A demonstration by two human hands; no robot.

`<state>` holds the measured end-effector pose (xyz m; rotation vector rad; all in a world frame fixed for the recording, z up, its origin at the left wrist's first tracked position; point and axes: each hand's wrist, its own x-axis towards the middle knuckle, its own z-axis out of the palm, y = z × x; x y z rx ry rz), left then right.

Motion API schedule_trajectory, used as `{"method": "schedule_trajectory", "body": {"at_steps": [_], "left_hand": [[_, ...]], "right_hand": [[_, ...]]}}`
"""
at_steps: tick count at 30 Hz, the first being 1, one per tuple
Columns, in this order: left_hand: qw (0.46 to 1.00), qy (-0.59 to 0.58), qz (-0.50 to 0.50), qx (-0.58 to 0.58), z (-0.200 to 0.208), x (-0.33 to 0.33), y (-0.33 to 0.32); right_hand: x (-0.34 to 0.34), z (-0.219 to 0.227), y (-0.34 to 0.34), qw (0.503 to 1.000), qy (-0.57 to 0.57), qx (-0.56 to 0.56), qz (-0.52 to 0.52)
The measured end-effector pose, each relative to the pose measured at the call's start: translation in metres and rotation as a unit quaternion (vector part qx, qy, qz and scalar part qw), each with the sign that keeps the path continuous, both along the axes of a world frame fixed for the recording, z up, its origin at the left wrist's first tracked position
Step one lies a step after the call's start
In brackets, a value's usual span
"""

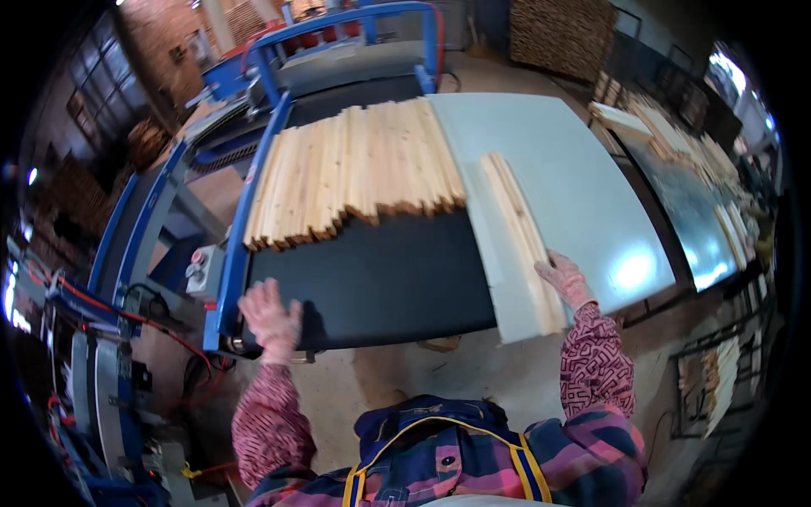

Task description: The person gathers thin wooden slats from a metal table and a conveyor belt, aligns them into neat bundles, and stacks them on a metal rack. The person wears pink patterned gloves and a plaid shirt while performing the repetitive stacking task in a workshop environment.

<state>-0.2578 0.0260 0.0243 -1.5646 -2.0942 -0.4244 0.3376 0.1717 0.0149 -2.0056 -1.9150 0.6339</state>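
A few pale wooden strips [517,224] lie side by side lengthwise on a light grey sheet-topped table [583,186]. My right hand [564,279], in a pinkish glove, is closed at their right edge toward the near end, thumb and fingertips against the wood. To the left, my gloved left hand [272,319] is spread over the near left corner of a black conveyor belt [380,279] and holds nothing. Farther up the belt, a row of many wooden strips [359,169] lies tightly together, its near ends uneven.
A blue machine frame [269,76] spans the belt's far end. A control box [203,270] with a red button sits left of the belt. More boards [667,135] lie on a table at the right, beside a rack [718,376] holding wood pieces. Stacked wood [562,38] stands behind.
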Motion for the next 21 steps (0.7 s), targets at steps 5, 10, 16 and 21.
{"method": "schedule_trajectory", "body": {"at_steps": [5, 10, 16, 21], "left_hand": [[0.976, -0.051, -0.212, -0.007, -0.024, 0.212, 0.015], [0.911, -0.238, -0.337, -0.011, 0.004, 0.382, 0.073], [0.911, -0.284, -0.230, -0.194, -0.002, 0.455, 0.171], [0.927, -0.240, -0.209, -0.196, -0.017, 0.464, 0.265]], "right_hand": [[0.041, -0.017, -0.042, 0.880, 0.469, 0.006, -0.076], [0.069, -0.037, -0.103, 0.940, 0.248, 0.231, 0.027], [0.154, -0.110, -0.228, 0.948, 0.290, 0.121, -0.045], [0.254, -0.193, -0.392, 0.950, 0.145, -0.040, -0.275]]}}
